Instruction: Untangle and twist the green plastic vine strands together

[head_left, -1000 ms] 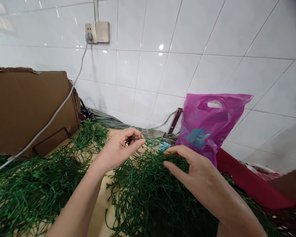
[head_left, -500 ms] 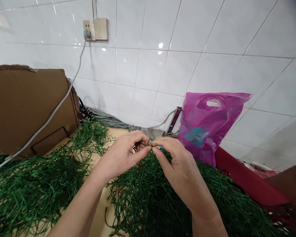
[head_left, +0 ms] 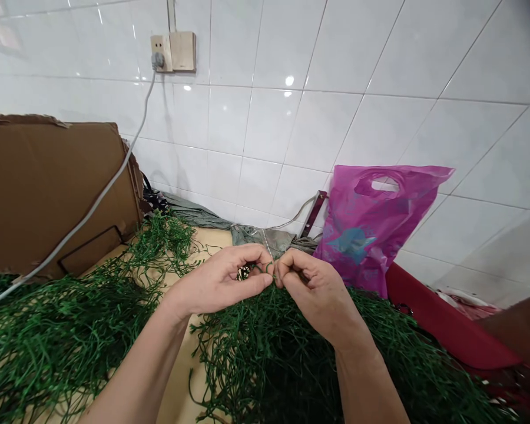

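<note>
My left hand [head_left: 232, 280] is closed in a pinch on a thin green strand [head_left: 267, 269], its thumb and forefinger meeting near the middle of the view. Right beside it, my right hand [head_left: 315, 288] has its fingers curled and pressed together at the left hand's fingertips. Whatever the right fingers grip is too small to make out. A thin clear thread or wire [head_left: 267, 244] rises behind the fingertips. Below both hands spreads a big heap of green stringy strands [head_left: 256, 347], partly hidden by the right forearm.
More green strands [head_left: 70, 335] lie at left on the tan surface [head_left: 176, 383]. A cardboard box [head_left: 53, 188] stands there, with a grey cable [head_left: 101, 194] crossing it from a wall socket [head_left: 161, 50]. A purple plastic bag [head_left: 380, 229] leans at right, near a red object [head_left: 446, 324].
My right hand has drawn its fingers in and down from the strand, curling them more tightly. The left hand keeps its pinch, slightly lower and to the right.
</note>
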### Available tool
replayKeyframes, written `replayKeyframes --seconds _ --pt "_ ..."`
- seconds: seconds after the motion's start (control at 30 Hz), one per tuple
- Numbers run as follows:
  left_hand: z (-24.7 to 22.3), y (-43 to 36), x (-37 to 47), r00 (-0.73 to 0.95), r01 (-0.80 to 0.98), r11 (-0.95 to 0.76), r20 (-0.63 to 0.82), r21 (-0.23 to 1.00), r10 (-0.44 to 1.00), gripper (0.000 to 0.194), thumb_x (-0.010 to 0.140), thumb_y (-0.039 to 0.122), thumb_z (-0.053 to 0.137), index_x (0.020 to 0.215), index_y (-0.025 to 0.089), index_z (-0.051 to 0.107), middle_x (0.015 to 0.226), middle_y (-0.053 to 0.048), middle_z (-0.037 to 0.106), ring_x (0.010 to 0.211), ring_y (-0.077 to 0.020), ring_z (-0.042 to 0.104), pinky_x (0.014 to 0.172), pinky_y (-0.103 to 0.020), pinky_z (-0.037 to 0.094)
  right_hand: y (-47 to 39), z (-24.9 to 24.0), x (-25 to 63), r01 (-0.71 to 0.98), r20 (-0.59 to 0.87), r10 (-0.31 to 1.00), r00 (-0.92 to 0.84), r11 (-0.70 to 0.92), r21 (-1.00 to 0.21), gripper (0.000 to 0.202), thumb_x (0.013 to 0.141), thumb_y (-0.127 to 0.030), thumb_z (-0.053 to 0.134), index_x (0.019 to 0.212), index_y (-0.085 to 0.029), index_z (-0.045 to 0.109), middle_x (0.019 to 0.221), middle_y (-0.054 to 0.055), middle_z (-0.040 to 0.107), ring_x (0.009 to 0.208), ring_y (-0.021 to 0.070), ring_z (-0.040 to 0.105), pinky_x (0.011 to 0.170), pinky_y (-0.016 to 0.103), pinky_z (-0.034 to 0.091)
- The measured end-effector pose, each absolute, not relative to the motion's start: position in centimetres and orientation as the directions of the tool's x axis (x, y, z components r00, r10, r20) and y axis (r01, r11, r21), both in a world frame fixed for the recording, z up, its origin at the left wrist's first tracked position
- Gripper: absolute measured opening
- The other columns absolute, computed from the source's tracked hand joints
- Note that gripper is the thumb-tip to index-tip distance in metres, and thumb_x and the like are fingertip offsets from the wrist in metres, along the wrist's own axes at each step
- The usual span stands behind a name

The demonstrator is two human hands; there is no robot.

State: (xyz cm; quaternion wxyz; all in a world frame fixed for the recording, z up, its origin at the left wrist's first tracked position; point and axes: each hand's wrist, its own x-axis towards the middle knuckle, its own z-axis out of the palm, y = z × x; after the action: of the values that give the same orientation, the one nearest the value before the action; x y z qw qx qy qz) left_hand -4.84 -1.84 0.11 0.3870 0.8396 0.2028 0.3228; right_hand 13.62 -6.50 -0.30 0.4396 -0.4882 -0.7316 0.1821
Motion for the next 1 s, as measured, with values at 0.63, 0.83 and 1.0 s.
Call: replayKeyframes --seconds 0.63,0.83,1.0 --pt "0.1 -0.8 -5.1 0.523 -0.069 -0.429 0.399 0.901 0.753 0.018 0.093 0.034 0.06 0.087 0.017 0.06 0.074 0.003 0.047 0.066 -0.0104 0.041 0.061 -0.024 0.036 -8.9 1.2 13.3 0.69 0.698 0.713 0.062 0.475 -0.546 0.027 0.101 -0.035 0.048 0.104 -0.023 0.071 0.101 0.005 0.073 0.096 0.0211 0.067 0.089 0.035 0.051" --pt "0.3 -1.0 -5.1 0.544 -0.01 -0.534 0.453 0.845 0.706 0.015 0.093 0.03 0.06 0.086 0.017 0.063 0.078 0.001 0.055 0.073 -0.0126 0.047 0.07 -0.026 0.039 -7.9 0.7 13.4 0.643 0.518 0.849 -0.108 0.457 -0.614 0.018 0.096 -0.03 0.056 0.104 -0.025 0.071 0.104 0.002 0.075 0.097 0.0203 0.068 0.09 0.033 0.051" --pt "0.1 -1.1 -4.8 0.546 0.017 -0.552 0.454 0.834 0.704 0.017 0.094 0.031 0.058 0.085 0.017 0.061 0.081 0.0 0.058 0.076 -0.0134 0.05 0.071 -0.027 0.041 -7.8 0.5 13.3 0.665 0.503 0.861 -0.072 0.417 -0.62 0.011 0.092 -0.024 0.055 0.09 -0.023 0.065 0.088 0.0 0.072 0.084 0.0185 0.065 0.081 0.03 0.051"
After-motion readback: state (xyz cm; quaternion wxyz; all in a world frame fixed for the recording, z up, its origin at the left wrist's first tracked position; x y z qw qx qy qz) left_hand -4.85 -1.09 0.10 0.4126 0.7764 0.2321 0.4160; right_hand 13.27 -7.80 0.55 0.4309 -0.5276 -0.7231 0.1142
